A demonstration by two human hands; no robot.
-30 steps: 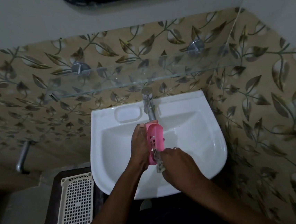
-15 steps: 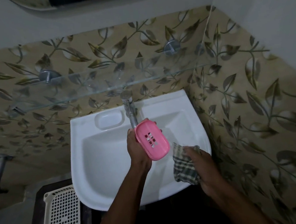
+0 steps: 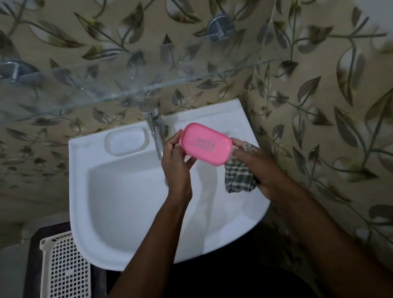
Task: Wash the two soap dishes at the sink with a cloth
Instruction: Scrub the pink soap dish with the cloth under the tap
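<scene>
A pink soap dish [image 3: 205, 143] with drain holes is held over the white sink [image 3: 124, 204], just right of the tap [image 3: 156, 133]. My left hand [image 3: 176, 165] grips the dish's left end, fingers curled round its rim. At the dish's right end, my right hand [image 3: 258, 169] holds a checked cloth [image 3: 237, 177], which hangs below the hand over the basin's right side. I see only one soap dish in hand.
A moulded soap recess [image 3: 126, 141] sits on the sink's back ledge. Above the sink a glass shelf [image 3: 113, 94] runs across the leaf-patterned tiles. A white perforated basket [image 3: 64, 284] rests on a dark surface at lower left. The side wall stands close on the right.
The dish has turned from on edge to lying wide, holes facing up. My right hand with the cloth drew away right, then came back to the dish's right end. The view has tilted down.
</scene>
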